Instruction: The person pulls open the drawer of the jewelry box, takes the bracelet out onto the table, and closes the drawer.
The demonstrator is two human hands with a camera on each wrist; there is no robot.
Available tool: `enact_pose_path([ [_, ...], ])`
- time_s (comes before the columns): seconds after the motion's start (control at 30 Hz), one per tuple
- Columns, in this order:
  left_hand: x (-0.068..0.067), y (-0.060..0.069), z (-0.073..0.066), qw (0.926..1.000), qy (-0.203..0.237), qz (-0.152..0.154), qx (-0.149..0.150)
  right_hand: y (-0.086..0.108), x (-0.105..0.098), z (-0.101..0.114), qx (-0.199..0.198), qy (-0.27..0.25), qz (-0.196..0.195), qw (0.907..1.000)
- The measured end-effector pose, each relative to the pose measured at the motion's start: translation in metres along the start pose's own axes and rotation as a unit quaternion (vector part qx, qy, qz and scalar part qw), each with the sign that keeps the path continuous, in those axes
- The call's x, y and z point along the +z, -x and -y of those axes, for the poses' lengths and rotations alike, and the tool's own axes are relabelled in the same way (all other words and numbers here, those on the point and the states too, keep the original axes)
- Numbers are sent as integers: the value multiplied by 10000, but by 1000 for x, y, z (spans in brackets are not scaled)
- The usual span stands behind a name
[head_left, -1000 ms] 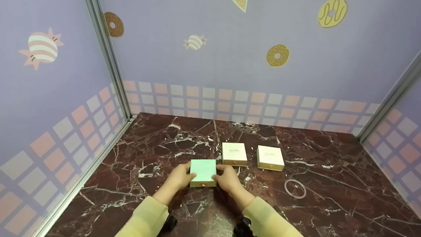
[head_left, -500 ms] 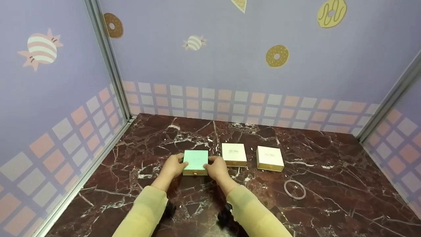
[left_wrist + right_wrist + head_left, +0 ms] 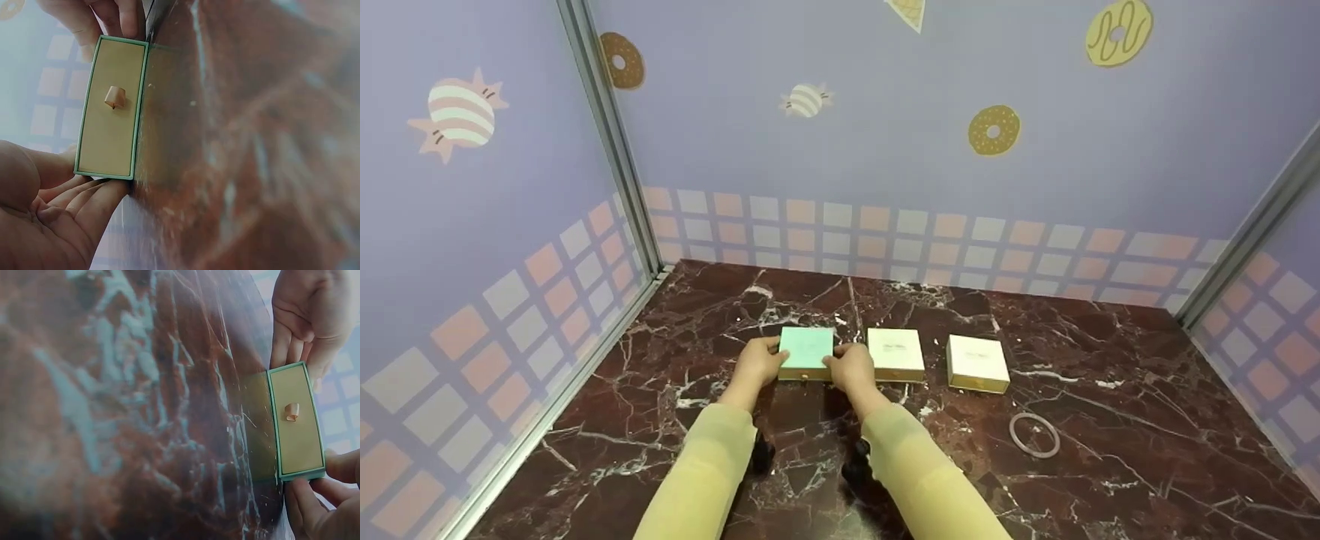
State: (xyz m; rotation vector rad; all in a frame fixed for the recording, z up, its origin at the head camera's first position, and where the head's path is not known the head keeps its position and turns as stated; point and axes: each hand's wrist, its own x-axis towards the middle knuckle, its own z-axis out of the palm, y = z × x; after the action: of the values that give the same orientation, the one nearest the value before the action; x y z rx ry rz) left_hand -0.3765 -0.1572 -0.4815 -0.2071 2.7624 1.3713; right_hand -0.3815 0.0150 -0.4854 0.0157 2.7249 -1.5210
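A small square drawer box with a mint-green sleeve [image 3: 807,346] and a tan front stands on the marble table, left of two cream boxes. Its front carries a little tan pull tab [image 3: 115,97], seen in both wrist views. My left hand [image 3: 758,364] grips the box's left side, thumb near the top front corner. On the opposite side my right hand [image 3: 852,367] holds it the same way, between the green box and the nearer cream box [image 3: 894,349]. In the right wrist view the box front [image 3: 298,439] appears fully shut in its sleeve.
Farther right sits a second cream box [image 3: 977,358] with a gold front. A pale ring [image 3: 1034,435] lies on the dark red marble table [image 3: 1125,420] at right. Patterned walls enclose the table at the back and on both sides.
Both hands have moved the green box away from me and slightly left, into line with the cream boxes. The cream boxes and ring have stayed put.
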Motion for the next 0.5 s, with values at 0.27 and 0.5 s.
enact_pose_path([
  [0.27, 2, -10, -3, 9998, -89, -158, -1, -5, 0, 4, 99, 208, -136, 9996],
  [0.5, 2, -12, -3, 9998, -110, -137, -34, -5, 0, 7, 87, 429, -186, 9989],
])
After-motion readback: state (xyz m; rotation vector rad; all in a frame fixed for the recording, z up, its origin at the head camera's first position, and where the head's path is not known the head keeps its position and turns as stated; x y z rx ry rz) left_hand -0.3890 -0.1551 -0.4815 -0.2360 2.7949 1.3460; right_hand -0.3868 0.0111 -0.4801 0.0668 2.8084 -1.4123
